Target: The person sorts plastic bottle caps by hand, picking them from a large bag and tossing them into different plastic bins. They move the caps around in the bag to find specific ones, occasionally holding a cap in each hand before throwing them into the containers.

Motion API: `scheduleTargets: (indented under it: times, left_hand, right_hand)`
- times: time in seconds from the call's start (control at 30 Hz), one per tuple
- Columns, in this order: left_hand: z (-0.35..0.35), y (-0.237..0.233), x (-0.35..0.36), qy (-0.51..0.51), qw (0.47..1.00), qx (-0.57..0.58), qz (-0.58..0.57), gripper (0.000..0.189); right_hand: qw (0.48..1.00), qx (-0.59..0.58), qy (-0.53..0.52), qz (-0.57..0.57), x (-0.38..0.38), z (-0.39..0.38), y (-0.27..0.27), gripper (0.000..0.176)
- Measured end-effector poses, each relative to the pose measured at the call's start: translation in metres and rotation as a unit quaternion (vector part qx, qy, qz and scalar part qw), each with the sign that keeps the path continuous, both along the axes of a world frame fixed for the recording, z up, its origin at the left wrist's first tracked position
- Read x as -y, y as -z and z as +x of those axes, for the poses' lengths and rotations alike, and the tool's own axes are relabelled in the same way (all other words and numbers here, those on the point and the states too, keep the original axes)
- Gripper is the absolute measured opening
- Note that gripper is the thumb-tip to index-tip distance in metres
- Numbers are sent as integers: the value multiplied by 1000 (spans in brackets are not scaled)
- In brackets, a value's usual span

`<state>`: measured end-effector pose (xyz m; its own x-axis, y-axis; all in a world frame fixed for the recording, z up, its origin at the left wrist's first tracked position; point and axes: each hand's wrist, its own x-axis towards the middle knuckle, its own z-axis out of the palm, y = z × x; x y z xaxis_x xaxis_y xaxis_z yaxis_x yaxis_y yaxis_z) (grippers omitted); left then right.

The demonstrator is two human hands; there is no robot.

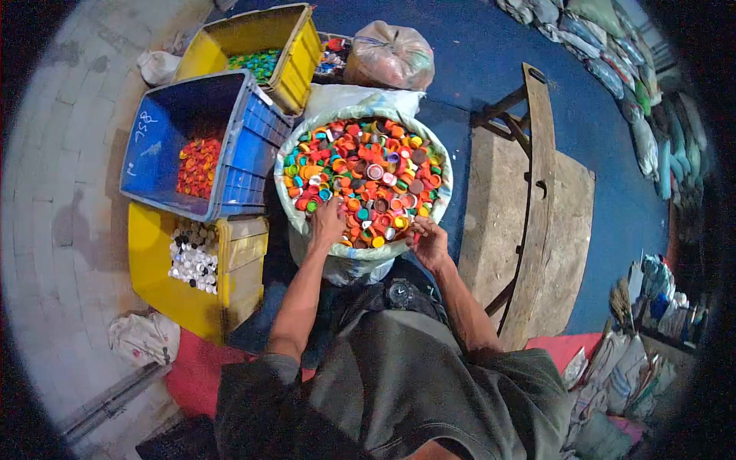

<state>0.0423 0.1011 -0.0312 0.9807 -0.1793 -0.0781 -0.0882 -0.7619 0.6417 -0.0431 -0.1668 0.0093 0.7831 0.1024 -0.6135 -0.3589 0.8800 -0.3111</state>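
Observation:
A big round sack (441, 201) with a rolled-down pale rim stands in front of me, full of mixed plastic bottle caps (368, 172), mostly orange and red. My left hand (328, 222) is over the near left part of the caps, its fingers drawn together among them; whatever they pinch is too small to make out. At the near right rim is my right hand (429, 241), fingers curled in and thumb close to them. Anything in that grip is likewise hidden.
Left of the sack stand a blue crate (261, 146) with orange caps, a yellow crate (157, 261) with white and black caps, and another yellow crate (303, 65) with green caps. A tied bag (389, 57) sits behind. To the right is a wooden bench (540, 192).

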Motion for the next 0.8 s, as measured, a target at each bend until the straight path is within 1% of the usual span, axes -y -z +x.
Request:
scheduleTargets:
  times: [0.03,0.07,0.1,0.17,0.2,0.27,0.3,0.33,0.37,0.4,0.47,0.53,0.57,0.6,0.63,0.67,0.7,0.77,0.8]
  left_hand:
    - [3,-3,1,-6,999,-29,-24,41]
    - [1,-7,1,-50,994,-59,-78,35]
    - [0,-4,-2,-64,983,-94,-147,34]
    - [1,2,-13,-92,942,-161,-280,31]
    - [1,-21,-11,-115,894,-229,-368,32]
    - [-1,-41,-13,-116,824,-258,-490,35]
    - [-4,-47,-14,-116,783,-271,-549,37]
    - [-6,-55,-11,-125,721,-279,-622,34]
    - [-7,-57,-11,-122,695,-276,-653,34]
    - [-9,-59,-11,-118,668,-273,-682,34]
    - [-13,-62,-10,-123,601,-276,-740,33]
    - [-17,-67,-7,-139,521,-285,-792,30]
    - [-18,-69,-5,-151,501,-283,-804,27]
    - [-18,-74,-2,-162,481,-281,-814,24]
    - [-18,-80,2,-172,461,-279,-824,22]
    - [-20,-85,7,-228,463,-265,-815,15]
    - [-21,-79,5,-226,453,-267,-820,16]
    - [-24,-63,1,-222,434,-271,-830,17]
    - [-27,-66,5,-254,444,-269,-816,17]
  right_hand:
    - [1000,-10,8,12,1,-2,-2,17]
    - [999,17,-25,19,5,-6,-6,13]
    - [1000,4,-23,-14,6,-8,-5,13]
    - [996,-23,-18,-79,7,-10,4,12]
    - [987,-21,-46,-153,8,-10,11,13]
    - [949,-17,-103,-299,11,-6,28,15]
    - [925,-6,-109,-363,9,-4,29,17]
    - [897,7,-115,-426,4,0,30,19]
    - [865,20,-120,-487,1,4,31,21]
    - [817,44,-140,-557,0,9,33,24]
    - [703,90,-176,-683,-1,16,37,30]
    - [641,155,-151,-736,-6,25,30,36]
    - [608,187,-139,-759,-9,28,27,40]
    - [639,172,-186,-726,-11,31,8,49]
    - [612,184,-179,-748,-10,33,15,51]
    - [585,196,-171,-768,-10,35,28,53]
    - [557,208,-162,-787,-11,37,33,55]
    - [567,175,-217,-775,-12,40,35,61]
    - [572,158,-244,-767,-13,41,35,63]
